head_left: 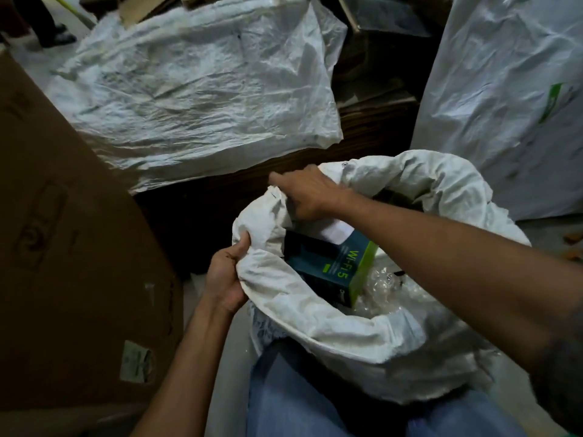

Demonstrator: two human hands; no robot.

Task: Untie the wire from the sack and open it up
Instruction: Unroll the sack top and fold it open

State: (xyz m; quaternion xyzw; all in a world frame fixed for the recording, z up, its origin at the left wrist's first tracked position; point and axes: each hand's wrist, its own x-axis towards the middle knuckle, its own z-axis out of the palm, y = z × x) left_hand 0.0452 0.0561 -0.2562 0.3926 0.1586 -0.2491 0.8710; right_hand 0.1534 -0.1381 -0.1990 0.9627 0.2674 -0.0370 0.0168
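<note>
I am gripping the rolled rim of the white sack [331,329] with both hands, and its mouth is standing wide open between my knees. My left hand [225,279] is closing around a bunched fold of the rim, thumb pressing on top and the fingers [220,298] curling underneath. My right hand [307,192] is reaching across the opening and pinching the far edge of the rim, knuckles up, its fingers tucked into the cloth. I cannot make out any wire on the sack.

Just below my right-hand fingers, inside the sack, a dark teal box [331,268] with a green edge and "WI-FI 5" lettering is lying tilted, with crumpled clear plastic wrap [385,290] beside it. Beyond my right-hand fingers a flattened white sack [195,96] is lying on dark boards. Left of my left-hand fingers a large cardboard box [72,247] is standing, and well off to the right another filled white sack [504,105] is rising upright.
</note>
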